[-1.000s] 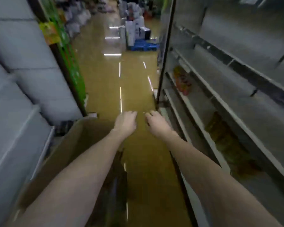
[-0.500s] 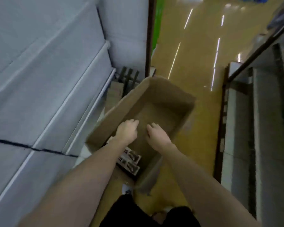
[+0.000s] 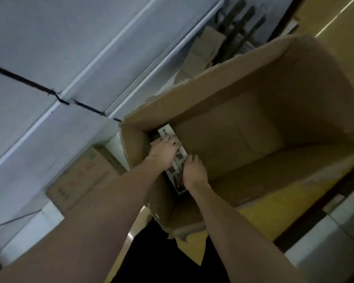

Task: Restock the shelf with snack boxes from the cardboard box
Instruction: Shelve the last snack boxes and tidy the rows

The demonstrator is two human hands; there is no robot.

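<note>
Grey shelves [image 3: 55, 50] fill the upper left of the frame, with a small carton [image 3: 80, 180] below them at left. At centre the left hand [image 3: 165, 151] and right hand [image 3: 193, 173] reach into the big cardboard box [image 3: 223, 82], fingers curled on the white snack boxes [image 3: 176, 160] stacked in its near-left corner. The yellow floor [image 3: 335, 23] shows at upper right.

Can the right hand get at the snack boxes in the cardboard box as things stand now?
Probably yes. The cardboard box is open on top, and the right hand already rests against the snack boxes in its near corner, beside the left hand.
</note>
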